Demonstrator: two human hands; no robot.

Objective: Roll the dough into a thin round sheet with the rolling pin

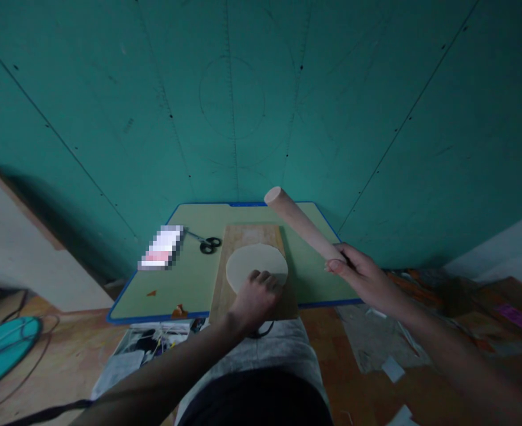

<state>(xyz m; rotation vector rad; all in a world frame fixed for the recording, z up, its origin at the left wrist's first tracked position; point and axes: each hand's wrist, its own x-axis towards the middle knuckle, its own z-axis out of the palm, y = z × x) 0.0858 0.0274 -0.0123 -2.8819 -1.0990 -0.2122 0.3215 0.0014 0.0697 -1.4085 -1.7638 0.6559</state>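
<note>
A pale, round, flat sheet of dough lies on a wooden board, its near right part covered by my left hand. The fingers of that hand are curled closed at the dough's near edge; their tips are hidden. In my right hand is a plain wooden rolling pin, gripped at its lower end. The pin is raised above the right side of the table, tilted up to the left and apart from the dough.
The board rests on a light green table with a blue rim. Left of it lie black-handled scissors and a pixelated phone-like rectangle. A bin of odds and ends stands below; a green wall rises behind.
</note>
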